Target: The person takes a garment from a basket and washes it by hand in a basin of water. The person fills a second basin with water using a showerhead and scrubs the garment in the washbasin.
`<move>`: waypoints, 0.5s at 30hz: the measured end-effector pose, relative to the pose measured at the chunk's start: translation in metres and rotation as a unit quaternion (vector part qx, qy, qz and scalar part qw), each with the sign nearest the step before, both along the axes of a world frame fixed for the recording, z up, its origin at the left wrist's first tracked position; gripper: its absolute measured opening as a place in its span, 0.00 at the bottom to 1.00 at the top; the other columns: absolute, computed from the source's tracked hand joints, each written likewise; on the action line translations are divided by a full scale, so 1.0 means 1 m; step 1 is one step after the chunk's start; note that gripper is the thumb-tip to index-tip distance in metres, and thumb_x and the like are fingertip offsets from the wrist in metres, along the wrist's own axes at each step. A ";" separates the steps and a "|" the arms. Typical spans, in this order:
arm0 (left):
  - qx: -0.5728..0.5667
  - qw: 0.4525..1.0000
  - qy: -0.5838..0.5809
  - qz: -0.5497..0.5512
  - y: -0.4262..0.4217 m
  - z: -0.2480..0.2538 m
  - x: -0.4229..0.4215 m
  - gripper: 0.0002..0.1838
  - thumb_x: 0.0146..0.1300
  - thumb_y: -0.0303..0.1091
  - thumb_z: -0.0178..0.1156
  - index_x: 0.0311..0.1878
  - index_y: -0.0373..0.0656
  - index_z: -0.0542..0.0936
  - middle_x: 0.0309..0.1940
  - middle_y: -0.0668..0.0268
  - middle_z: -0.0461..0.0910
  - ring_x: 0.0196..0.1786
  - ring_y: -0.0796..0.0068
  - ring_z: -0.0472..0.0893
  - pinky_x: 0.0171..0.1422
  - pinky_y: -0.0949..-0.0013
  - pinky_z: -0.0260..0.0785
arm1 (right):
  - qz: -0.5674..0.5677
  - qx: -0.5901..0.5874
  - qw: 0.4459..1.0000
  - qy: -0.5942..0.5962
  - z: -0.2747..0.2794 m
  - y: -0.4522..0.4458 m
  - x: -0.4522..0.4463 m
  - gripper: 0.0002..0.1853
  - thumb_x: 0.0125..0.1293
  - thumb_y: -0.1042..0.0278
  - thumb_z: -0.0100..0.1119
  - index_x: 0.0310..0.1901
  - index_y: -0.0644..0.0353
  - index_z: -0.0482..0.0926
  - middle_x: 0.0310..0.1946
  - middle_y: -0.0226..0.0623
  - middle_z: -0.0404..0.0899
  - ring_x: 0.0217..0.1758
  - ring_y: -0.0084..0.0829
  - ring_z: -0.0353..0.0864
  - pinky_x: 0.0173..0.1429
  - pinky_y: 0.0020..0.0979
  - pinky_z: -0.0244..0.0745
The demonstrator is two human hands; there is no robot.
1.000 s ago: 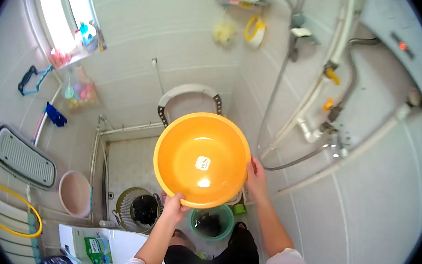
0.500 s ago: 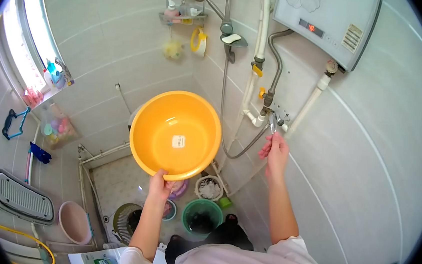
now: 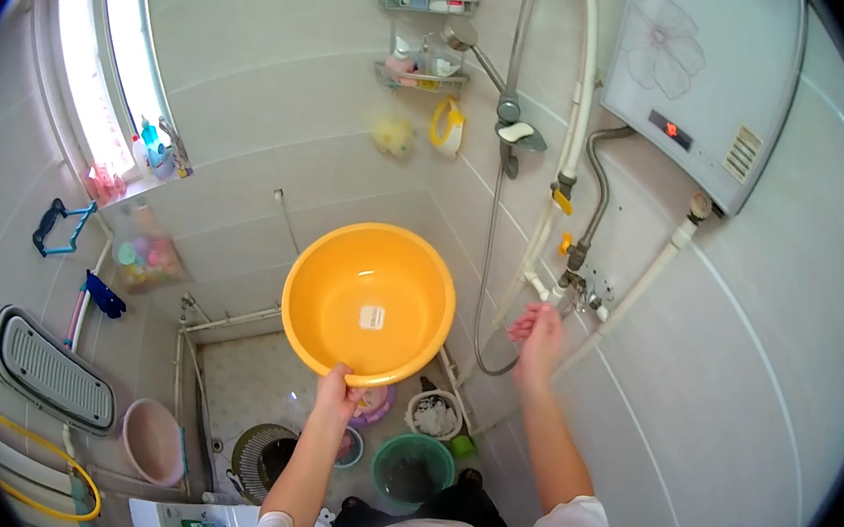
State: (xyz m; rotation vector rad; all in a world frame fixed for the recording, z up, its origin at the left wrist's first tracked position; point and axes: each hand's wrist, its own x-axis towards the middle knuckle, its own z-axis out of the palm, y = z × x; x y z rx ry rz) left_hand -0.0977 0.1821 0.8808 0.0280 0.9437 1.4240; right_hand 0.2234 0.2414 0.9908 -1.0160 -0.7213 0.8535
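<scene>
A large orange basin (image 3: 370, 279) with a small white label in its bottom is held up in the air, its opening facing me. My left hand (image 3: 336, 393) grips the basin's near rim, thumb on the inside. Off to the right, my right hand (image 3: 536, 342) is raised just below the faucet (image 3: 580, 295) on the wall. Its fingers are slightly curled, and whether they touch the faucet handle cannot be made out.
A green basin (image 3: 384, 466) with dark contents, a white basket (image 3: 437, 395) and an olive basket (image 3: 249, 459) stand on the floor. Pipes, a shower hose (image 3: 487, 269) and a water heater (image 3: 704, 77) are at the right. A pink basin (image 3: 153, 441) hangs at the left.
My right hand has let go of the orange basin's right side and moved to the faucet. My left hand still holds the basin. The view has shifted towards the right wall.
</scene>
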 end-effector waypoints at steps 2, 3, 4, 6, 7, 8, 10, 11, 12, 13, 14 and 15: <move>-0.012 1.000 0.010 0.020 0.001 -0.007 -0.006 0.11 0.65 0.22 0.49 0.50 0.38 0.71 0.38 0.59 0.76 0.28 0.70 0.76 0.22 0.74 0.67 | 0.044 0.027 0.996 -0.069 0.023 0.018 -0.026 0.14 0.80 0.59 0.50 0.52 0.61 0.78 0.34 0.31 0.79 0.34 0.21 0.80 0.34 0.24 0.75; -0.010 1.000 0.007 0.006 0.000 -0.010 -0.014 0.10 0.66 0.22 0.48 0.50 0.37 0.71 0.38 0.58 0.77 0.27 0.69 0.77 0.21 0.74 0.66 | 0.041 0.026 0.995 -0.090 0.053 0.035 -0.039 0.14 0.80 0.61 0.51 0.55 0.61 0.79 0.38 0.31 0.80 0.39 0.20 0.80 0.39 0.24 0.77; -0.008 1.000 0.002 0.012 -0.001 -0.017 -0.018 0.10 0.66 0.22 0.48 0.50 0.37 0.71 0.38 0.58 0.77 0.27 0.69 0.76 0.20 0.74 0.66 | 0.029 0.107 0.982 -0.153 0.069 0.065 -0.046 0.16 0.79 0.60 0.53 0.57 0.63 0.77 0.42 0.33 0.80 0.43 0.23 0.80 0.47 0.27 0.76; -0.005 1.000 -0.010 0.023 0.003 -0.030 -0.026 0.10 0.65 0.22 0.48 0.50 0.36 0.71 0.38 0.58 0.76 0.26 0.70 0.76 0.19 0.74 0.64 | 0.016 0.200 0.947 -0.252 0.126 0.123 -0.067 0.22 0.76 0.61 0.57 0.64 0.66 0.74 0.51 0.44 0.80 0.56 0.33 0.80 0.62 0.34 0.74; -0.030 0.999 0.010 0.041 0.000 -0.018 -0.023 0.10 0.64 0.22 0.48 0.49 0.36 0.70 0.37 0.58 0.76 0.25 0.70 0.75 0.18 0.74 0.61 | -0.030 0.255 0.900 -0.351 0.151 0.160 -0.073 0.24 0.74 0.60 0.60 0.64 0.66 0.74 0.54 0.51 0.79 0.58 0.41 0.81 0.62 0.38 0.74; -0.027 0.999 0.011 0.039 0.000 -0.027 -0.028 0.11 0.63 0.21 0.48 0.49 0.37 0.70 0.37 0.58 0.76 0.26 0.70 0.76 0.19 0.73 0.61 | -0.064 0.276 0.874 -0.394 0.177 0.195 -0.081 0.26 0.72 0.59 0.62 0.64 0.67 0.73 0.53 0.54 0.79 0.59 0.46 0.79 0.63 0.41 0.73; -0.025 0.999 0.009 0.038 -0.006 -0.050 -0.039 0.12 0.61 0.20 0.49 0.49 0.37 0.70 0.37 0.59 0.76 0.26 0.69 0.76 0.19 0.72 0.62 | -0.140 0.339 0.800 -0.475 0.221 0.261 -0.098 0.31 0.69 0.55 0.64 0.66 0.69 0.71 0.54 0.58 0.78 0.61 0.54 0.76 0.65 0.47 0.71; -0.054 0.996 0.008 0.073 -0.005 -0.041 -0.035 0.13 0.61 0.20 0.49 0.49 0.37 0.69 0.36 0.59 0.75 0.24 0.70 0.74 0.18 0.72 0.60 | -0.181 0.381 0.750 -0.510 0.236 0.290 -0.102 0.34 0.68 0.53 0.65 0.67 0.69 0.69 0.55 0.59 0.77 0.62 0.56 0.75 0.67 0.49 0.70; -0.082 0.991 0.006 0.108 -0.009 -0.024 -0.026 0.14 0.60 0.20 0.49 0.50 0.37 0.69 0.35 0.58 0.74 0.21 0.71 0.71 0.16 0.71 0.58 | -0.199 0.334 0.747 -0.540 0.247 0.314 -0.105 0.37 0.68 0.49 0.64 0.68 0.70 0.67 0.58 0.60 0.76 0.64 0.57 0.73 0.68 0.50 0.68; -0.112 0.983 0.003 0.143 -0.011 -0.016 -0.022 0.15 0.59 0.20 0.49 0.50 0.37 0.68 0.34 0.58 0.73 0.18 0.71 0.69 0.15 0.70 0.56 | -0.214 0.285 0.740 -0.570 0.255 0.336 -0.106 0.40 0.68 0.45 0.63 0.69 0.71 0.66 0.60 0.61 0.74 0.67 0.58 0.71 0.70 0.51 0.66; -0.102 0.986 -0.005 0.135 -0.013 -0.031 -0.029 0.15 0.59 0.20 0.49 0.50 0.37 0.68 0.35 0.58 0.74 0.19 0.71 0.70 0.15 0.70 0.56 | -0.218 0.247 0.741 -0.585 0.262 0.361 -0.104 0.41 0.68 0.43 0.62 0.70 0.69 0.65 0.62 0.61 0.74 0.68 0.58 0.71 0.71 0.52 0.65; -0.091 0.988 -0.014 0.126 -0.020 -0.054 -0.038 0.15 0.58 0.20 0.49 0.51 0.36 0.68 0.35 0.57 0.74 0.19 0.70 0.70 0.15 0.70 0.57 | -0.223 0.209 0.739 -0.600 0.267 0.387 -0.099 0.41 0.68 0.41 0.60 0.71 0.67 0.65 0.63 0.61 0.73 0.69 0.58 0.70 0.72 0.52 0.63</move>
